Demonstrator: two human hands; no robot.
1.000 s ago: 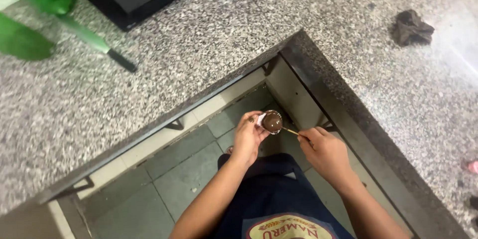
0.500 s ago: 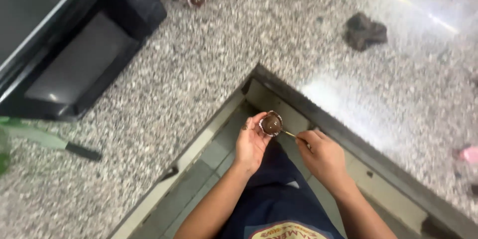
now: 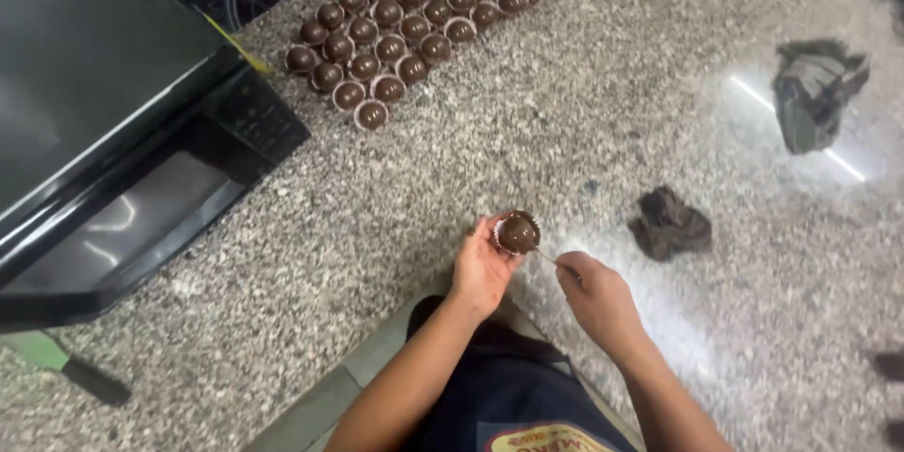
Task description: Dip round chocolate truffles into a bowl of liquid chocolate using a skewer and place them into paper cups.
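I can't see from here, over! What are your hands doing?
Left hand holds chocolate. Right hand holds stick at it. Counter ahead clear to the rows.

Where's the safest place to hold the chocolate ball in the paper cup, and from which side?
Hold the chocolate ball by its pleated paper cup, cradled from below and the left, as the left hand does. The glossy dome faces up and looks easy to mark, and the thin stick in the right hand takes up the right side.

Overhead glare on counter (image 3: pixel 603 113), maybe slight blur
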